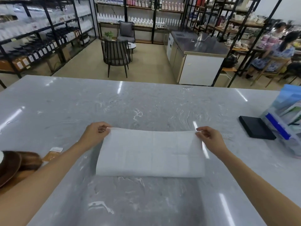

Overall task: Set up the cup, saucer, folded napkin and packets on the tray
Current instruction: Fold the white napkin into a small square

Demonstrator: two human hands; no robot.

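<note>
A white paper napkin [150, 152] lies in front of me on the grey marble counter, its far edge lifted off the surface. My left hand [95, 133] pinches the far left corner and my right hand [210, 137] pinches the far right corner. At the left edge a brown wooden tray [9, 167] shows partly, with a sliver of something white at its rim. An orange and white packet [53, 154] lies on the counter beside the tray. The cup and saucer cannot be made out.
A black flat box [256, 127] lies at the right, next to a clear stand with blue and green leaflets [285, 121]. Beyond the counter's far edge are chairs, shelving with bottles, a steel worktop and seated people at the far right.
</note>
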